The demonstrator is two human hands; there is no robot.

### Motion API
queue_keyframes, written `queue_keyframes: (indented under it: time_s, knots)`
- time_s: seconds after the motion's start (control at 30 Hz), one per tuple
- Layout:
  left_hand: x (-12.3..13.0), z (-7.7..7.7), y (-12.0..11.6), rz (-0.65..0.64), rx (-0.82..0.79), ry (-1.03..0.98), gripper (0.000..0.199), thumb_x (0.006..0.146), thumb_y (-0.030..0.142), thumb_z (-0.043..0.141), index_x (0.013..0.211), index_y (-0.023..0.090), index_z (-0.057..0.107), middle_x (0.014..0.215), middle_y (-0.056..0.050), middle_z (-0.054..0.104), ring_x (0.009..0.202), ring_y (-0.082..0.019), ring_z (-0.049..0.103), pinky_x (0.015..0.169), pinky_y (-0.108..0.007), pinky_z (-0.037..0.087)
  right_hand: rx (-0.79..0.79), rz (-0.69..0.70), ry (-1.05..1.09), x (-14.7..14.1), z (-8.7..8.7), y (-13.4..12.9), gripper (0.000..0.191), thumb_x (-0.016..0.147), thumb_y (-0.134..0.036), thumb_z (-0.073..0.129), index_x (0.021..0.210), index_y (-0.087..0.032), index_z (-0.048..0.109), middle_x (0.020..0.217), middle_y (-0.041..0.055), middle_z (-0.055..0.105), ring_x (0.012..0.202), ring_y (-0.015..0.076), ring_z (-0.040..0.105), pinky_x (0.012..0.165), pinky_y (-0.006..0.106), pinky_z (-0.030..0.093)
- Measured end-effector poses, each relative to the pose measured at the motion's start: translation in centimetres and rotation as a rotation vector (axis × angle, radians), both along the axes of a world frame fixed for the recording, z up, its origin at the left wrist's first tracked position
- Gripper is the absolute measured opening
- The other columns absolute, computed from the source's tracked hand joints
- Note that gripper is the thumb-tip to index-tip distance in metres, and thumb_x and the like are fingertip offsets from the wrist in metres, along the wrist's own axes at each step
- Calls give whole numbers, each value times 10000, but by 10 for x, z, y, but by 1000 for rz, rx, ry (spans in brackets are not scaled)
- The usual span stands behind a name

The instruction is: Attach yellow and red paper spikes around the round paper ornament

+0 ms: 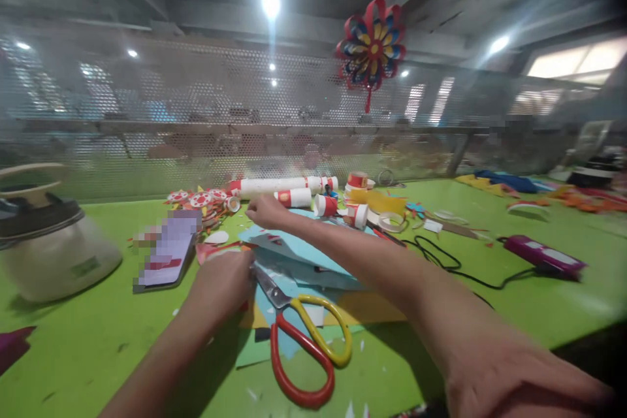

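Observation:
My right hand [268, 212] reaches across the blue paper sheets [304, 255] toward the back. Its fingers are curled together near the paper cups, and whatever they pinch is hidden. My left hand [228, 274] is low at the left edge of the sheets, its fingers curled out of sight. A piece of reddish paper [210, 251] shows just beyond it. Beside the left hand lie scissors [279, 300], one loop red and the other yellow, their blade tips close to it. A white cup with a red band [294, 198] lies on its side right of my right hand.
To the left are a phone [171, 248] and a cream-coloured pot-like object [63, 255]. Red-and-white paper flowers [200, 199], a long stack of cups [274, 186] and tape rolls [389, 221] stand at the back. A purple corded device [543, 255] lies right. A pinwheel [373, 46] hangs above.

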State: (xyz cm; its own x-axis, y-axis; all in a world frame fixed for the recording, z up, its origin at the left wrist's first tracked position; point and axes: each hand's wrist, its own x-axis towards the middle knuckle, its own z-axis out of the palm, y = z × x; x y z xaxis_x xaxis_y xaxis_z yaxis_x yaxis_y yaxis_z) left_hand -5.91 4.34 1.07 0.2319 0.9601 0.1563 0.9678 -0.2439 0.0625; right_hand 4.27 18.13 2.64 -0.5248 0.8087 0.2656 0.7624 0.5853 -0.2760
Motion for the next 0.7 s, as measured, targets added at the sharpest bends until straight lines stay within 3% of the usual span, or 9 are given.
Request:
queue_keyframes:
  time_s: [0.07, 0.17, 0.33, 0.53, 0.7]
  knots:
    - [-4, 0, 2, 12, 42, 43, 296, 779, 186, 384, 930, 176, 637, 820, -153, 691, 801, -315, 649, 603, -340, 404, 34, 44, 26, 18, -3, -32, 210, 892, -243, 507, 929, -120, 674, 954, 70, 678, 909, 187, 606, 792, 294, 438]
    - [-9, -1, 3, 8, 137, 111, 327, 771, 206, 395, 1018, 170, 605, 860, -142, 683, 787, -296, 646, 583, -321, 393, 62, 115, 75, 50, -14, -89, 209, 869, -235, 513, 874, -157, 707, 896, 48, 711, 842, 151, 612, 739, 226, 396]
    - [-12, -2, 3, 55, 67, 81, 273, 799, 241, 379, 863, 159, 631, 854, -165, 673, 760, -287, 635, 559, -318, 388, 67, 73, 208, 119, -35, -162, 160, 822, -184, 556, 812, -166, 714, 792, 30, 714, 727, 119, 618, 676, 185, 412]
    - [-7, 11, 0, 191, 112, 105, 438, 846, 433, 310, 918, 160, 646, 903, -194, 685, 834, -354, 633, 591, -362, 412, 92, -193, 391, 190, -45, -179, 214, 828, -205, 494, 730, -155, 677, 648, 31, 684, 548, 124, 595, 557, 218, 435]
    - [2, 16, -8, 262, 265, 89, 499, 861, 465, 267, 885, 163, 663, 842, -184, 691, 798, -373, 638, 590, -381, 410, 152, -245, 437, 202, -53, -194, 197, 817, -210, 497, 707, -170, 656, 654, 41, 678, 578, 142, 587, 564, 242, 427]
